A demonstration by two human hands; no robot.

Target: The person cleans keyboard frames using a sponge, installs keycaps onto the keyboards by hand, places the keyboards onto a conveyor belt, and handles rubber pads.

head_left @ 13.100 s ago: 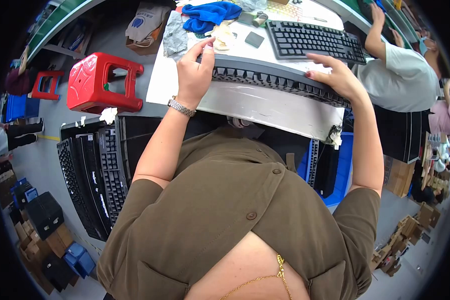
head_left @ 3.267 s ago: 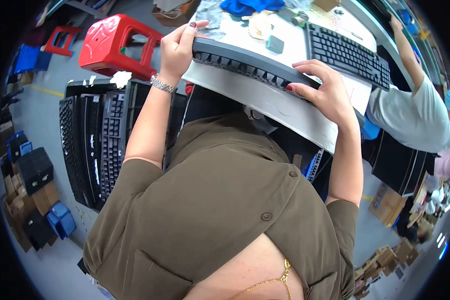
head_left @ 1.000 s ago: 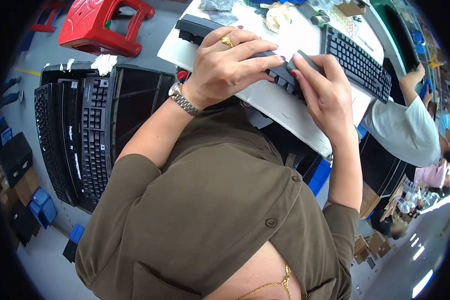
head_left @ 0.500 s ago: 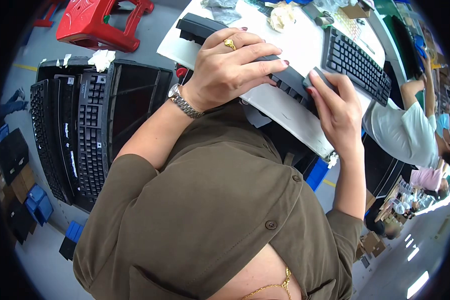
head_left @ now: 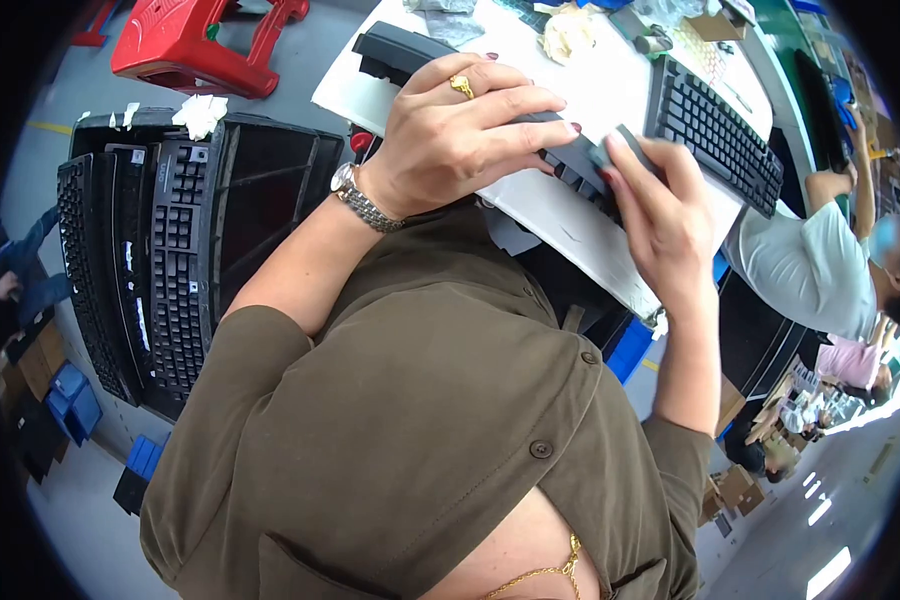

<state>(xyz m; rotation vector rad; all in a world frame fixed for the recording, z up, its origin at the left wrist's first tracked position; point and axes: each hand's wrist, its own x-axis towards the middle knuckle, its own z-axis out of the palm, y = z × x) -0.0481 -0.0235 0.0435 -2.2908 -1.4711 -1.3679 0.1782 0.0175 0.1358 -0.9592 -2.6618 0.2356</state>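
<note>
A black keyboard (head_left: 398, 50) is tilted on its long edge over the front of the white table (head_left: 560, 222), its keys facing toward me. My left hand (head_left: 462, 135) is wrapped over its middle, with fingers on the upper edge. In my right hand (head_left: 660, 200) a small dark grey-green block (head_left: 625, 143) is pinched between thumb and fingers, against the keyboard's upper edge; the fingertips are slightly blurred. A second black keyboard (head_left: 715, 130) lies keys up on the table, right of my right hand.
Crumpled cream cloth (head_left: 568, 36) and a small cylinder (head_left: 654, 44) are at the table's back. A bin (head_left: 225, 190) of upright keyboards stands at the left, below a red stool (head_left: 175, 42). At the right, a co-worker in a pale shirt (head_left: 805, 270) sits close to the table.
Since half a second ago, my right hand with the block has shifted slightly left along the keyboard's edge. Earlier my left hand moved from the keyboard's left end to its middle, and my right hand took the block.
</note>
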